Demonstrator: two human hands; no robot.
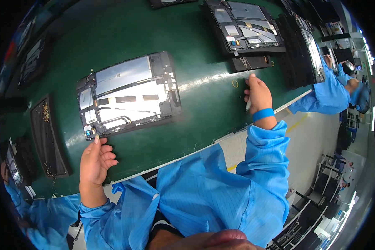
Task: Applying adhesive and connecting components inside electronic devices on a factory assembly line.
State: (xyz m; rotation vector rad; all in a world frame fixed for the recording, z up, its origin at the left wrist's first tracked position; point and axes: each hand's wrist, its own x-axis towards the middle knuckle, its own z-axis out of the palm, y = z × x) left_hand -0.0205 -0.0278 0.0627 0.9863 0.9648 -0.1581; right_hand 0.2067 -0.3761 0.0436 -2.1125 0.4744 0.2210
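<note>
An opened tablet-like device (125, 93) lies on the green table, its silver plates, dark tapes and cables exposed. My left hand (96, 160) is at its near left corner. The thumb tip touches the corner and the other fingers are half curled and apart, holding nothing. Over the table to the right of the device, my right hand (259, 95) is closed, with a blue band round the wrist. A slim pale tool (248, 104) sticks out below its fingers; its exact kind is not clear. A yellow ring (235, 84) lies beside that hand.
A second opened device (246, 27) rests at the far right, above a small dark tray (251, 63) with thin sticks. Stacked dark panels (298, 54) stand farther right. At left is a black tray (50, 137) with small gold pieces. Other people in blue work on both sides.
</note>
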